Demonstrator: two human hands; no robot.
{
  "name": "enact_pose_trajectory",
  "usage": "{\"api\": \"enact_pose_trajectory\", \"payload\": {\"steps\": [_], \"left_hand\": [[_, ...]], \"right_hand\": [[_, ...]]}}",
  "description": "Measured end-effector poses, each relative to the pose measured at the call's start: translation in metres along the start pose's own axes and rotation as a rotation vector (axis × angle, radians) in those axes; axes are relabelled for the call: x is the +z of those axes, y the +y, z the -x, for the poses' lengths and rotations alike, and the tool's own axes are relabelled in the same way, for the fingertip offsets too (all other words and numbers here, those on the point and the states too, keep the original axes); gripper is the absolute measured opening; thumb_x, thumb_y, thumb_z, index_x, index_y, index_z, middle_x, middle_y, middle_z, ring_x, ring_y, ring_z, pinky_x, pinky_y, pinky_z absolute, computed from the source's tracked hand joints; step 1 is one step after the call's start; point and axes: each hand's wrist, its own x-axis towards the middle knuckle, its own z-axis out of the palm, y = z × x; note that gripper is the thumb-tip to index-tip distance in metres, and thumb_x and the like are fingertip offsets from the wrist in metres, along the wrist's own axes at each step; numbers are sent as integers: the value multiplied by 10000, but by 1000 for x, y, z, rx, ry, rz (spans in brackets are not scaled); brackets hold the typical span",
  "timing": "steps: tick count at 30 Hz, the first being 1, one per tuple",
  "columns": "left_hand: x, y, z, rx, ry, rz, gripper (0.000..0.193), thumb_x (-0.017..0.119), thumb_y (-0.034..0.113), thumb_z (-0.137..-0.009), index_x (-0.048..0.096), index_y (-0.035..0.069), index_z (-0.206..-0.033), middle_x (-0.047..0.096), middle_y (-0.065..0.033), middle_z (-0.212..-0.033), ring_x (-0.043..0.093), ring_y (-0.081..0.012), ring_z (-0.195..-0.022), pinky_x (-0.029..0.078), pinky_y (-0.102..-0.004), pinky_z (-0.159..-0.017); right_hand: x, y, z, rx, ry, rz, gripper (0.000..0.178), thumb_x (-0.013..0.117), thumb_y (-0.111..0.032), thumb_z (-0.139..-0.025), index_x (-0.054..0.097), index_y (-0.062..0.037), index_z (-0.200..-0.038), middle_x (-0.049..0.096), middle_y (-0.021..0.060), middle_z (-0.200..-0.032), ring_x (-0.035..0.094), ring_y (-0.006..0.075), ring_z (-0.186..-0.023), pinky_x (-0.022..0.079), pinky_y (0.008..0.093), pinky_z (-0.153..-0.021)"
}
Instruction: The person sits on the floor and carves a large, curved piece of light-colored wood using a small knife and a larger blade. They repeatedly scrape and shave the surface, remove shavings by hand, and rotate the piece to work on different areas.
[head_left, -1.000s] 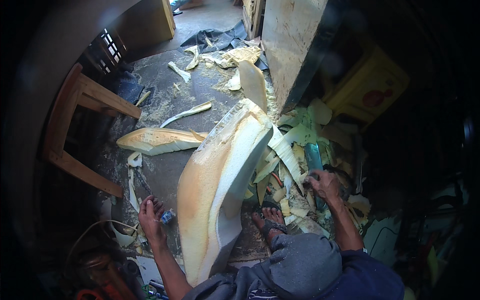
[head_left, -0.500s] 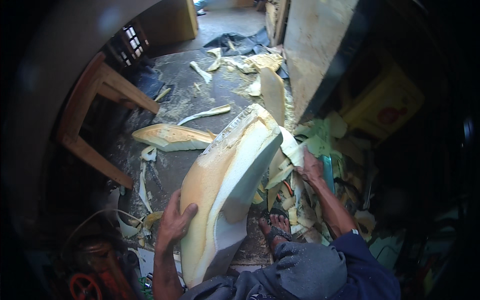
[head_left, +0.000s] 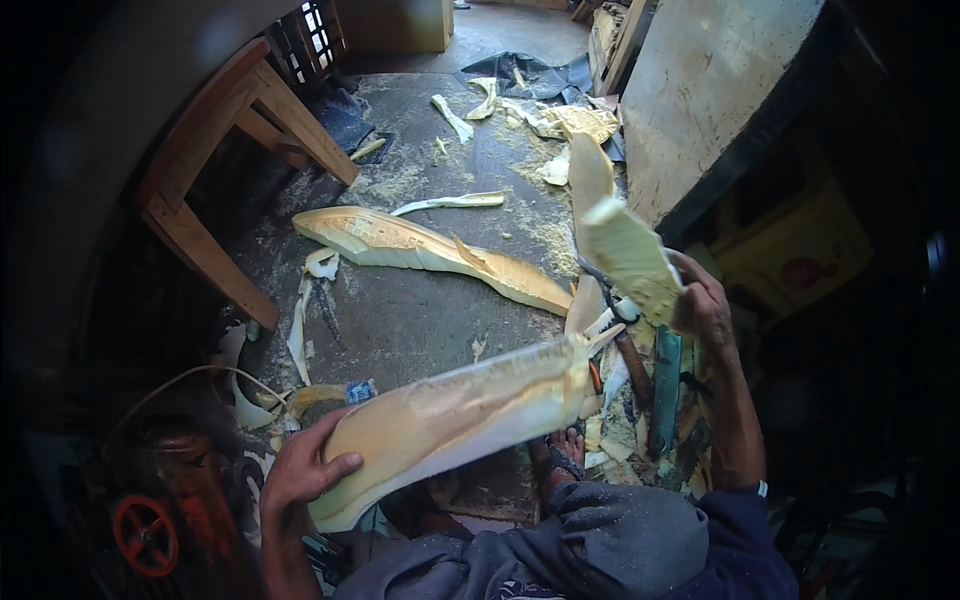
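Observation:
My left hand (head_left: 312, 468) grips the near left end of a long shaped foam block (head_left: 450, 405), its thumb on top. The block is cream to tan with a paler side, and it slants across in front of my legs. My right hand (head_left: 702, 300) is closed on a pale yellow foam piece (head_left: 630, 255), raised to the right of the block's far end. Behind them on the floor lies a long curved foam strip (head_left: 430, 250), tan on top and white along its side. A flat tan foam strip (head_left: 588, 180) lies farther back, partly hidden by the raised piece.
Foam scraps and crumbs litter the dark floor (head_left: 400, 330). A wooden stool or frame (head_left: 215, 150) stands at the left, near a red wheel-handled machine (head_left: 145, 535). A teal tool or bar (head_left: 664, 390) lies at the right, below a leaning panel (head_left: 720, 100). My sandalled foot (head_left: 562, 455) rests below the block.
The foam block has swung from a steep slant to nearly level, its far end lower. My right hand has lifted a foam piece up from the scraps on the right.

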Motion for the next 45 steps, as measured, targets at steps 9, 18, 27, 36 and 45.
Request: {"api": "enact_pose_trajectory", "payload": {"steps": [9, 18, 27, 36, 45], "left_hand": [[37, 6, 21, 190, 526, -331, 526, 646, 132, -868, 595, 46, -1384, 618, -173, -1307, 530, -376, -1304, 303, -497, -1187], [46, 5, -3, 133, 686, -382, 500, 583, 117, -885, 592, 34, -1378, 599, -171, -1329, 524, -359, -1299, 295, -516, -1177], [74, 42, -30, 367, 622, -21, 359, 565, 255, -1016, 647, 19, -1274, 667, -179, -1223, 648, -362, -1120, 504, -443, -977], [68, 54, -45, 590, 556, -175, 603, 787, 569, -838, 690, 122, -1232, 716, -88, -1144, 635, -307, -1157, 268, -577, -1163], [53, 46, -46, 524, 539, -91, 378, 706, 280, -854, 713, 105, -1189, 733, -53, -1069, 652, -269, -1154, 201, -579, -1227]], "right_hand": [[93, -72, 9, -198, -394, 156, 449, 755, -185, -955, 649, -13, -1356, 742, 105, -1094, 661, 132, -943, 547, 304, -863], [129, -100, 33, 108, -167, -442, 436, 781, -279, -943, 660, 18, -1240, 738, 90, -1002, 710, 139, -872, 585, 297, -736], [191, -94, 61, 375, -147, -934, 485, 731, -333, -984, 545, -101, -1368, 657, 56, -1176, 660, 238, -1027, 570, 424, -871], [180, -88, 69, 287, -2, -988, 422, 749, -276, -977, 581, -73, -1307, 661, 48, -1123, 664, 190, -958, 598, 323, -788], [162, -86, 77, 222, 36, -1071, 342, 721, -214, -992, 582, -14, -1232, 678, 114, -1141, 691, 229, -1050, 640, 345, -898]]}}
